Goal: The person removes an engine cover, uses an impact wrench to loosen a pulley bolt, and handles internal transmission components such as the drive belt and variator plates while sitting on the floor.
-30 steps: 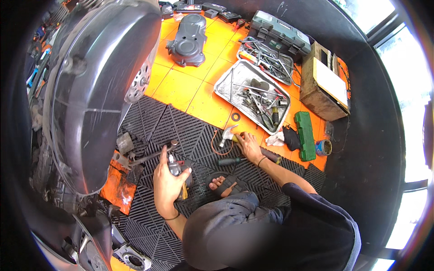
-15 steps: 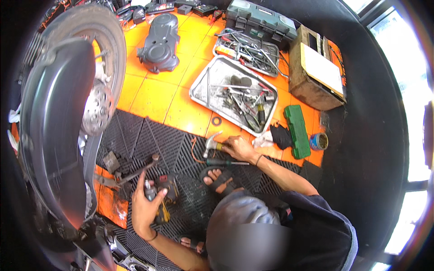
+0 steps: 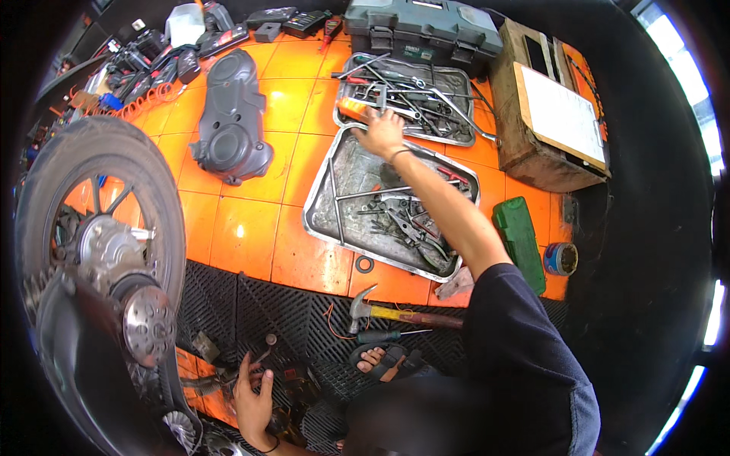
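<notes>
My right hand (image 3: 382,135) reaches over the near edge of the upper tool tray (image 3: 464,139), its fingers apart beside an orange object (image 3: 353,108). No held tool shows in it. Low on the left, my left hand (image 3: 255,404) has its thumb and index finger spread, nothing visibly gripped. Next to those fingertips is a round-headed metal tool (image 3: 271,340). A claw hammer (image 3: 407,315) with a yellow and brown handle lies on the black mat, and a green-handled screwdriver (image 3: 378,335) lies just below it.
A larger metal tray (image 3: 323,171) holds pliers and other tools. Motorcycle wheel (image 3: 171,228) and dark bodywork stand at left. A grey engine cover (image 3: 232,121), grey toolbox (image 3: 426,30), wooden box (image 3: 525,159) with clipboard, green case (image 3: 519,247) and tin (image 3: 561,259) surround the orange tiles.
My right hand has let go of the hammer and moved up to the upper tool tray. The hammer stays on the mat. The whole view has shifted, and my left hand remains near the metal tool.
</notes>
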A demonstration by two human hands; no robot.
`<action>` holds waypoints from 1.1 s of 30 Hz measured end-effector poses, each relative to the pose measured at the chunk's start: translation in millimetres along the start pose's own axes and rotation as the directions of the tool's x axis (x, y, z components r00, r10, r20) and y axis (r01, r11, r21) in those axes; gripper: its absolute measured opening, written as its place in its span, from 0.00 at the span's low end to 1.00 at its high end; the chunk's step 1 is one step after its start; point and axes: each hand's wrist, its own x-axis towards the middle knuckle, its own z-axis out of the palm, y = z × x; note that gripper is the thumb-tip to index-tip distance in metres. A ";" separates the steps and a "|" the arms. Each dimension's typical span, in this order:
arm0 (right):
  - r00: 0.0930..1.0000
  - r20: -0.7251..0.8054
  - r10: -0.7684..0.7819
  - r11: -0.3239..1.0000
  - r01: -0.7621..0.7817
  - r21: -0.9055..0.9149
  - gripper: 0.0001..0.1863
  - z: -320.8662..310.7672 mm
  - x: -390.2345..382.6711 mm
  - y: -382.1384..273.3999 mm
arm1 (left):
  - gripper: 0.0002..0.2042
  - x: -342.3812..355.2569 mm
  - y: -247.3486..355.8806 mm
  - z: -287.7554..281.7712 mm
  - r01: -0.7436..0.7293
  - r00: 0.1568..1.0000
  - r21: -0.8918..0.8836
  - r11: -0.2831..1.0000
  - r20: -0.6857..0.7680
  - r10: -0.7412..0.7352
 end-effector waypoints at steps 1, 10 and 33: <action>1.000 -0.005 0.025 1.000 -0.025 0.000 0.43 6.5 2.5 -10.2 | 0.35 3.6 0.6 2.2 0.025 1.000 0.000 1.000 0.007 -0.025; 0.986 -0.095 0.136 0.962 -0.108 0.250 0.28 4.7 -0.2 8.2 | 0.29 13.1 -19.6 5.7 0.094 0.996 -0.039 0.995 -0.008 -0.094; 0.995 0.027 0.098 0.995 -0.098 -0.008 0.40 -12.4 10.5 57.9 | 0.30 9.3 1.8 9.0 0.146 0.989 0.052 0.988 -0.015 -0.145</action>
